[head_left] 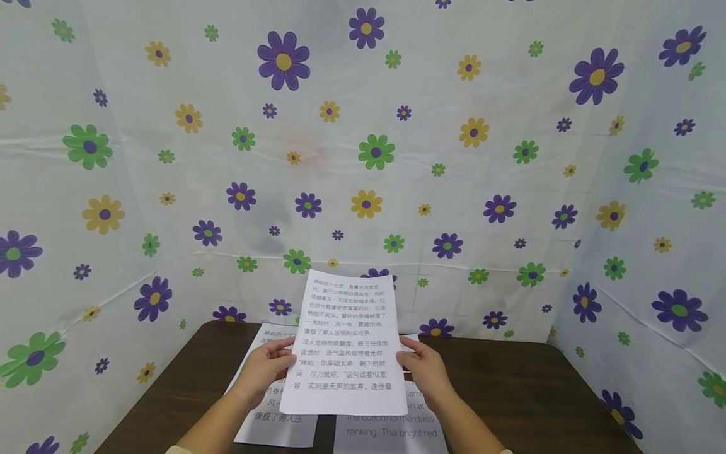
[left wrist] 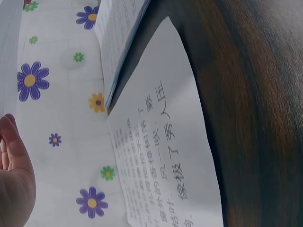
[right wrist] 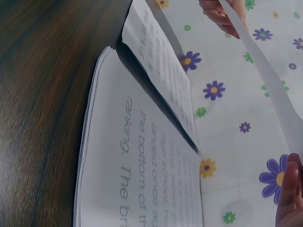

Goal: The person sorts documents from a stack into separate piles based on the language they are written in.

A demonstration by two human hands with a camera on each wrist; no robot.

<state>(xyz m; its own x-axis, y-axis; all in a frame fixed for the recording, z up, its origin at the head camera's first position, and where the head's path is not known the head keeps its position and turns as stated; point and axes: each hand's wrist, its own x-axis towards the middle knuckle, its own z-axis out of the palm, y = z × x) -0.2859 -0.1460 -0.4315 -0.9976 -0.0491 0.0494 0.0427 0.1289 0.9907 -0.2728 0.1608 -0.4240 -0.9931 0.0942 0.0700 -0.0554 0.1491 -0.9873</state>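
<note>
Both hands hold up a white sheet of paper [head_left: 343, 372] printed with Chinese text, raised above the table and facing the head camera. My left hand [head_left: 263, 367] pinches its left edge, thumb in front and fingers behind. On the opposite edge, my right hand [head_left: 425, 369] grips it the same way. The right wrist view shows this sheet [right wrist: 265, 66] nearly edge-on, slightly bowed. Below the left hand lies another sheet with Chinese text [left wrist: 161, 118]. Under the right hand is a stack of paper [right wrist: 109, 142] with large English print on top, partly hidden in the head view.
A dark brown wooden table [head_left: 527, 403] bears the papers, which lie side by side with a narrow gap between them. White cloth [head_left: 431, 126] with purple, green and yellow flowers hangs behind the table and along both sides.
</note>
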